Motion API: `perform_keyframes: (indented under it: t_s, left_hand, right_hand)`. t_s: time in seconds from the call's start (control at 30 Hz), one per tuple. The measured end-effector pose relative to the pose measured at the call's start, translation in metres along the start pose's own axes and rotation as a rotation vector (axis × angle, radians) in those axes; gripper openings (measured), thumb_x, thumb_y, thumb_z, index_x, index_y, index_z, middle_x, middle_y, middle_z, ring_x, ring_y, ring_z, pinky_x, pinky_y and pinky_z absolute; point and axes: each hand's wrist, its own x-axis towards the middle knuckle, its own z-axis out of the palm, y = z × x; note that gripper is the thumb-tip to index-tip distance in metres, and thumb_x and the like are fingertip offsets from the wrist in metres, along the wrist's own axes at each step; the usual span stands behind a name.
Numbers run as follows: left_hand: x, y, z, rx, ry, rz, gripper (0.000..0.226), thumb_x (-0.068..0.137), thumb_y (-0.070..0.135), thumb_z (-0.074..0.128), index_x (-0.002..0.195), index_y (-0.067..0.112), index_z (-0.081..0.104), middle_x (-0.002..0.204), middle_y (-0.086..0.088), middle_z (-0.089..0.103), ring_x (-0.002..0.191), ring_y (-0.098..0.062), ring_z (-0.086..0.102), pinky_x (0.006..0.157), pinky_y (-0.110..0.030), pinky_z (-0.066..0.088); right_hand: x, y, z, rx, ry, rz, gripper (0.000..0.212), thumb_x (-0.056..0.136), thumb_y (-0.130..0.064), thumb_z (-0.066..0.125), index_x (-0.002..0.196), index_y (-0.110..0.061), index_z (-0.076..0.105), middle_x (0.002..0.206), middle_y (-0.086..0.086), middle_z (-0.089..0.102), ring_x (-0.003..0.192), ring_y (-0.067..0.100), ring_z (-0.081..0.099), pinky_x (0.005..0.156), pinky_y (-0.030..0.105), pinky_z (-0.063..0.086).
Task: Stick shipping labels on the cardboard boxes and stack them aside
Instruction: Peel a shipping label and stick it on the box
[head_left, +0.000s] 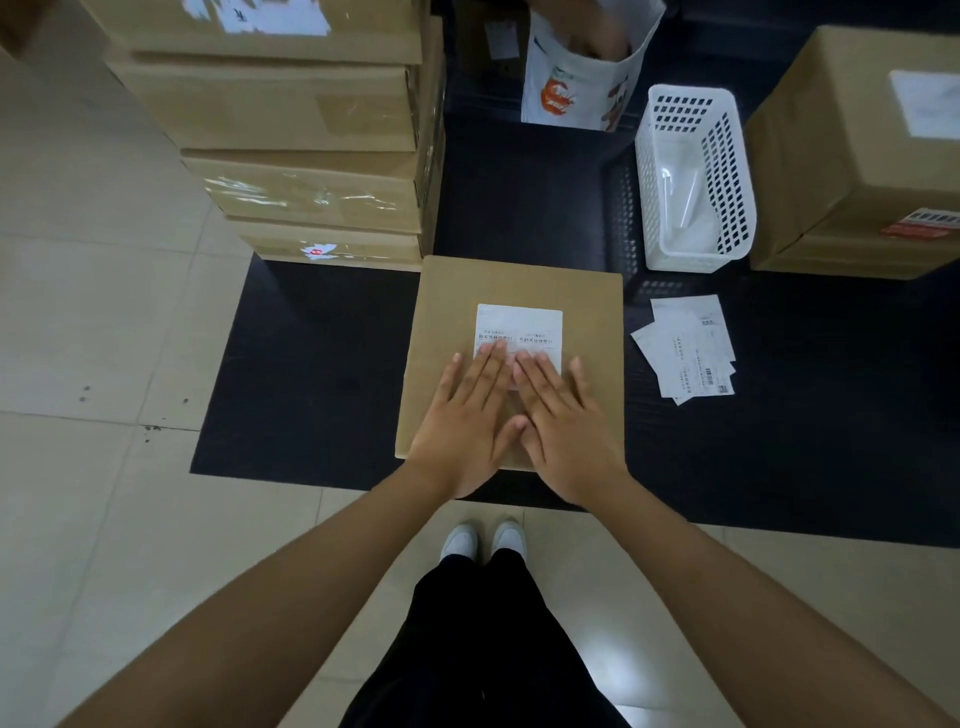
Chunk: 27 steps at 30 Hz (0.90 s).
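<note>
While both palms lay flat on the box (587, 312), the left hand (462, 415) and right hand (563, 421) sat side by side, thumbs touching, fingers straight and gripping nothing, their tips pressing the near half of the label (519, 325). That label sat mid-lid, its long side running away from the person, so I judged any smoothing stroke would go forward, with neither hand the nearer. One box lay on the dark mat (311, 374). Behind and left of the box rose a stack (311, 156) of about five boxes; far right of it stood another carton (852, 156). Right of the box lay several loose labels (691, 348), count unclear, and one white basket (696, 176).
</note>
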Motion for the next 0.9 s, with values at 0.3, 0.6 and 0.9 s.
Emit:
perform_keyframes:
  t_s: [0.3,0.6,0.9]
  left_hand:
    - [-0.002,0.013,0.003,-0.024,0.006,-0.307,0.076,0.093,0.056,-0.007,0.15,0.005,-0.009,0.159,-0.011,-0.013,0.147,-0.022,-0.014,0.12,-0.043,-0.007]
    - [-0.007,-0.018,-0.018,-0.389,0.347,-0.599,0.067,0.094,0.054,0.038,0.149,0.018,0.026,0.155,-0.004,0.027,0.145,-0.022,0.019,0.116,-0.041,0.015]
    - [-0.004,-0.024,-0.016,-0.761,0.181,-0.891,0.07,0.086,0.064,0.05,0.142,0.026,0.032,0.128,0.003,0.055,0.11,-0.021,0.057,0.08,-0.032,0.044]
  right_hand:
    - [0.0,-0.009,0.001,0.007,-0.063,0.421,0.082,0.091,-0.066,0.003,0.153,-0.012,-0.002,0.161,0.004,-0.006,0.149,0.021,-0.01,0.119,0.049,-0.003]
    - [-0.007,0.005,-0.007,0.341,0.348,0.699,0.073,0.089,-0.057,0.043,0.143,-0.009,0.036,0.146,0.01,0.041,0.136,0.027,0.036,0.117,0.048,0.02]
    - [0.002,0.007,-0.005,0.581,0.143,1.077,0.089,0.082,-0.074,0.045,0.142,-0.01,0.032,0.141,0.011,0.045,0.116,0.034,0.056,0.093,0.046,0.044]
